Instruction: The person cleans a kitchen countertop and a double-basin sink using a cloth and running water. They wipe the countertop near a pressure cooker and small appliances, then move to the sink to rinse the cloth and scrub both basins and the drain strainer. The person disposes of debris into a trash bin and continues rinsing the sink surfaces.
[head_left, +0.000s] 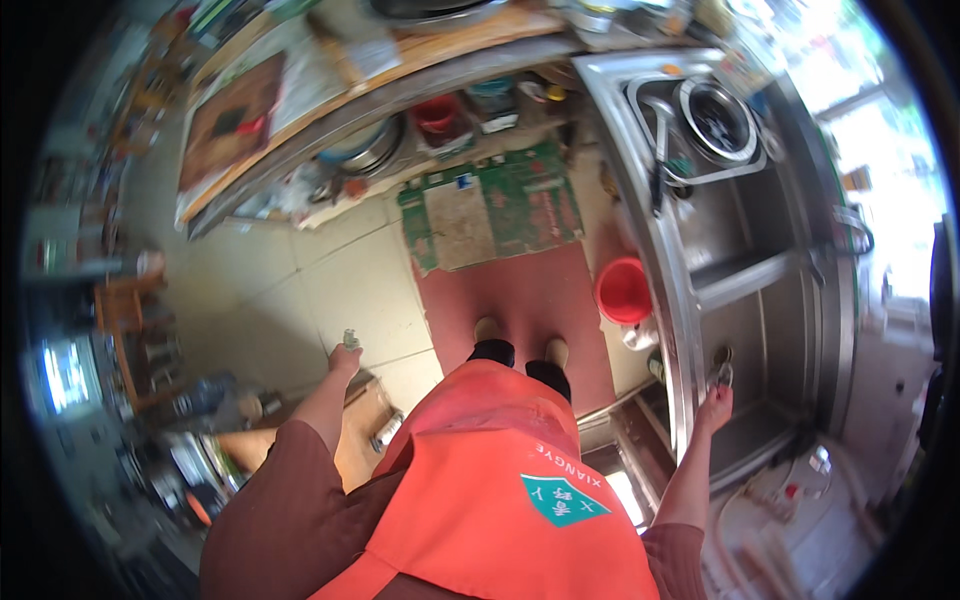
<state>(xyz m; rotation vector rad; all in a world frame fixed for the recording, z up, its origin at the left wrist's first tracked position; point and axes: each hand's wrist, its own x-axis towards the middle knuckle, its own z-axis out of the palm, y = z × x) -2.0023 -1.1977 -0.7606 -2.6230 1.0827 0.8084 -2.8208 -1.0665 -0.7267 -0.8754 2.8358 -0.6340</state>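
Observation:
My left hand (344, 360) reaches out over the tiled floor and grips a small see-through object (350, 339), perhaps a little glass; its exact kind is too small to tell. Over the near basin of the stainless steel sink (664, 289), my right hand (715, 409) grips another small shiny, see-through object (723, 373), also perhaps a glass. The basin's drain (721, 355) shows just beyond it. In the sink's far basin a round metal pot (686, 124) stands under a light, and a dark-handled ladle or similar utensil (660, 154) leans across the rim.
A red plastic bucket (624, 291) stands on the floor against the sink. Ahead is a wooden counter (420, 56) bearing a brown cutting board (232, 124), with basins and containers on its lower shelf. Flattened green cardboard (525, 206) and a red mat (517, 292) cover the floor.

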